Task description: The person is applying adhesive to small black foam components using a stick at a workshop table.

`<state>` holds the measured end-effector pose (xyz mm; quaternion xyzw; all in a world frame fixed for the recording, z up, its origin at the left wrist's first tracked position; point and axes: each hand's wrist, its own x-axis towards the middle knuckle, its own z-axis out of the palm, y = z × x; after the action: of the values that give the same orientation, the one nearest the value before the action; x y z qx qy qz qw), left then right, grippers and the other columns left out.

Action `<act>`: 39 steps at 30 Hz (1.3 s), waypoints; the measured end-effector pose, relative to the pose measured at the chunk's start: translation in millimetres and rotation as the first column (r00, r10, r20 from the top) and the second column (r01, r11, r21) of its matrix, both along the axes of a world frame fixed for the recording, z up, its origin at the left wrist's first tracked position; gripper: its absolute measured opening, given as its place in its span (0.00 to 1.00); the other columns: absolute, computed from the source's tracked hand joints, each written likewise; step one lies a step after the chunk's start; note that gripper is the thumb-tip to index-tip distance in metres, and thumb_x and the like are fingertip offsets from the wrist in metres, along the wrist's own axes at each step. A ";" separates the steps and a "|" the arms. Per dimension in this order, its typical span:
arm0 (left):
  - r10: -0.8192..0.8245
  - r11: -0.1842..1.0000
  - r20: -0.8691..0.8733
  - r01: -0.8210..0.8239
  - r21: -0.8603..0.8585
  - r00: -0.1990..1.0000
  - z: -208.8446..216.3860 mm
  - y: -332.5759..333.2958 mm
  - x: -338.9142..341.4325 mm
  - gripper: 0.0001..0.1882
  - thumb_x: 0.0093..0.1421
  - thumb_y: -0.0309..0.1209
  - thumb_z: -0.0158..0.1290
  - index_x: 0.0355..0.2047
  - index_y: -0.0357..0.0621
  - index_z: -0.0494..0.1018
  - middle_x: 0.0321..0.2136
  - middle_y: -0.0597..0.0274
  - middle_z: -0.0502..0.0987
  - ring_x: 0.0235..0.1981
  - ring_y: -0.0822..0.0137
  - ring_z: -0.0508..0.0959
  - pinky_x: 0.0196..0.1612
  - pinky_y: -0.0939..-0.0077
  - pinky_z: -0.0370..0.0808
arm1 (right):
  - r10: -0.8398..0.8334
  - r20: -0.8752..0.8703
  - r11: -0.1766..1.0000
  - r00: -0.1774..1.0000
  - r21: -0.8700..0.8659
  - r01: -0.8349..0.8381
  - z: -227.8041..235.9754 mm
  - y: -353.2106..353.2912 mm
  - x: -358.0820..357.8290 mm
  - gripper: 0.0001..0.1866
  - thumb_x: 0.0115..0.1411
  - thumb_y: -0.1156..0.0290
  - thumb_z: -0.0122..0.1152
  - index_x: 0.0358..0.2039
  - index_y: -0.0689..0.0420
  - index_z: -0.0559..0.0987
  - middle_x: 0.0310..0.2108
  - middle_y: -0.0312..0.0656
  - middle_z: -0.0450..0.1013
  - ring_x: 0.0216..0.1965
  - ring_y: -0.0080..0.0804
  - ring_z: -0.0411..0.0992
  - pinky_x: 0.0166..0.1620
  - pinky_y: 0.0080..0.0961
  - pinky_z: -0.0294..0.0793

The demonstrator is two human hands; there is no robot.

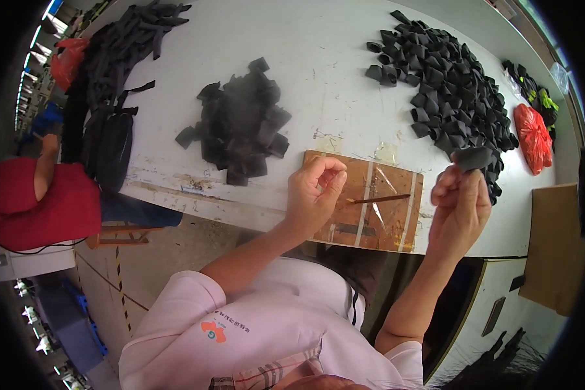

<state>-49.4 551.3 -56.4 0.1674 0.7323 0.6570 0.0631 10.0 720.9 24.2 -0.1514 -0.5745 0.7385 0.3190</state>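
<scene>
My right hand (460,211), raised over the right side of the table, pinches a black fabric loop (472,159) between thumb and fingers. Behind it spreads a big pile of similar black loops (458,97). My left hand (315,195) is closed, thumb against curled fingers, over the left edge of a brown board (400,224). Anything between those fingers is too small or hidden to make out. A thin dark stick (390,197) lies across the board, just right of my left hand. Beyond that hand, to the left, sits a smaller heap of flatter black fabric pieces (240,117).
Long black strips (136,29) are heaped at the table's far left, near a red bag (68,62). Another red bag (533,136) lies at the right, above a cardboard box (552,247). To the left, a person in red (42,201) sits by a wooden stool (127,235).
</scene>
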 end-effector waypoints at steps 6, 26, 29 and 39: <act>0.090 0.470 -0.649 -0.606 -0.641 0.756 -55.7 -36.8 -66.2 0.14 0.44 0.23 0.53 0.34 0.35 0.66 0.31 0.53 0.68 0.36 0.59 0.68 0.37 0.71 0.67 | -0.043 0.352 0.990 0.935 0.138 -0.006 -68.4 -12.6 3.6 0.12 0.59 0.66 0.50 0.30 0.63 0.74 0.18 0.32 0.65 0.17 0.14 0.59 0.20 0.10 0.57; -0.164 0.873 -0.247 0.024 -0.488 0.955 -52.0 -19.7 -52.8 0.12 0.46 0.29 0.56 0.31 0.39 0.72 0.30 0.55 0.70 0.30 0.61 0.72 0.32 0.73 0.70 | -0.115 0.505 0.860 0.855 0.482 -0.169 -165.8 -30.5 31.1 0.05 0.55 0.75 0.52 0.26 0.63 0.73 0.19 0.45 0.67 0.20 0.32 0.67 0.25 0.24 0.66; 0.068 0.831 -0.478 -0.315 -0.458 0.876 -60.1 -16.9 -97.4 0.12 0.46 0.29 0.55 0.33 0.40 0.71 0.30 0.54 0.69 0.35 0.55 0.70 0.36 0.66 0.68 | -0.139 0.448 0.858 0.883 0.499 -0.119 -162.4 -35.3 26.8 0.04 0.55 0.75 0.52 0.26 0.62 0.73 0.19 0.44 0.67 0.20 0.34 0.67 0.26 0.24 0.66; -0.459 0.471 -0.520 -0.299 -0.830 0.720 -78.5 -5.2 -136.3 0.01 0.44 0.21 0.48 0.20 0.38 0.69 0.22 0.51 0.71 0.25 0.56 0.75 0.26 0.67 0.73 | -0.157 0.456 0.806 0.876 0.572 -0.154 -159.1 -36.2 36.0 0.05 0.55 0.75 0.51 0.25 0.62 0.72 0.20 0.44 0.67 0.21 0.34 0.66 0.26 0.24 0.64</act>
<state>-185.7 546.1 -135.0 0.3785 0.9173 0.0680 -0.1030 46.0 684.7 -134.9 -0.2240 -0.8362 0.4602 0.1973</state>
